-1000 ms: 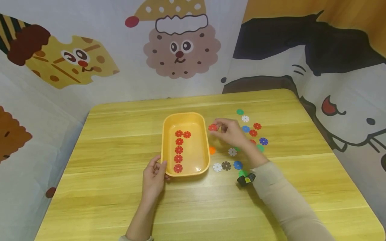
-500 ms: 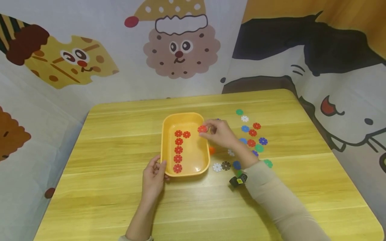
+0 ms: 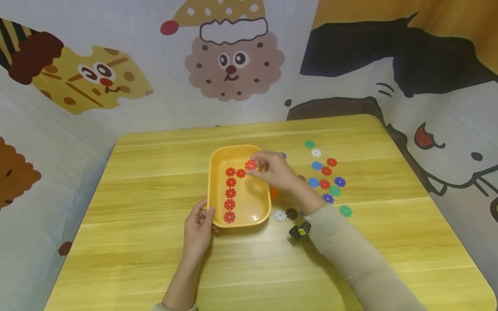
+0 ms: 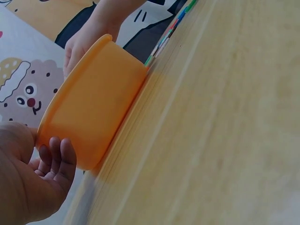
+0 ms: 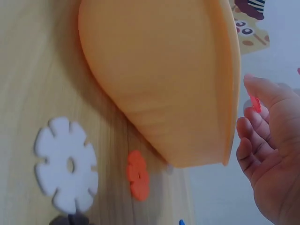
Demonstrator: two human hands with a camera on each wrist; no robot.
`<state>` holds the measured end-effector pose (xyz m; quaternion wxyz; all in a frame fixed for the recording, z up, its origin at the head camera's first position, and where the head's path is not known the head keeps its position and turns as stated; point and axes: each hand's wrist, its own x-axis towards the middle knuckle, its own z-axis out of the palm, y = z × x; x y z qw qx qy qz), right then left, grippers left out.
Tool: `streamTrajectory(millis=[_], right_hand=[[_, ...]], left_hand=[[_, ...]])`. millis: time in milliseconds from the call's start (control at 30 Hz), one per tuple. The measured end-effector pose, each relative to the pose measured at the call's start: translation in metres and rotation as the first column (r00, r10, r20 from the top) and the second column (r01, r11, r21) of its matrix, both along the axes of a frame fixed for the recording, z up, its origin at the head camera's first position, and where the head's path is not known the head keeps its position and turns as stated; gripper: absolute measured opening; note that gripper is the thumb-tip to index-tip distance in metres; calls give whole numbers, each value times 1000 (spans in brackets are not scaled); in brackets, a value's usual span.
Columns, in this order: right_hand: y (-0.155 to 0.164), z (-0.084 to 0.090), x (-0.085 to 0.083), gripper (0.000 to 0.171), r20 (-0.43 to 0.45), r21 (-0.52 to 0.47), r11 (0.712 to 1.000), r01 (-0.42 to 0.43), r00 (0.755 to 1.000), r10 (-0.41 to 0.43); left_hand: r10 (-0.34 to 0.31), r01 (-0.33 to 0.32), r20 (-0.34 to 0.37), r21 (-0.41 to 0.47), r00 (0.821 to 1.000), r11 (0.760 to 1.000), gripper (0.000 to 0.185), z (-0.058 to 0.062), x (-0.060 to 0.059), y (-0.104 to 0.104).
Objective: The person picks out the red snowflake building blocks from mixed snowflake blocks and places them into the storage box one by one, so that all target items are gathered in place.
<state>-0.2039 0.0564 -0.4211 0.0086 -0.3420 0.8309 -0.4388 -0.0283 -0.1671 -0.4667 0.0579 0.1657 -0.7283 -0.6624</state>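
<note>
Head view: my right hand (image 3: 274, 170) pinches a toothed red disc (image 3: 250, 164) over the glossy, rounded yellow tray (image 3: 215, 190), which holds six red discs (image 3: 230, 193); my left hand (image 3: 199, 226) grips its near rim.
Left wrist view: fingers (image 4: 58, 154) curl against the smooth tray wall (image 4: 93, 117).
Right wrist view: fingertips (image 5: 255, 115) pinch the red disc (image 5: 255, 104) above the tray rim (image 5: 232, 84).

Right hand (image 5: 269, 154) pinching red disc (image 5: 255, 103) over orange tray (image 5: 164, 79), white disc (image 5: 65, 171), orange disc (image 5: 138, 174) beside
</note>
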Motion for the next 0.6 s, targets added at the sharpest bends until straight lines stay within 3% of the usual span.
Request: streamTrajectory(millis=[300, 600], right_hand=[[-14, -1, -2, 37, 29, 82, 996, -35, 999, 33], [-27, -13, -6, 40, 0, 174, 980, -97, 995, 98]], left_hand=[[3, -3, -6, -2, 1000, 1000, 39, -1, 0, 0], [2, -2, 1, 0, 1000, 1000, 42, -2, 2, 1]])
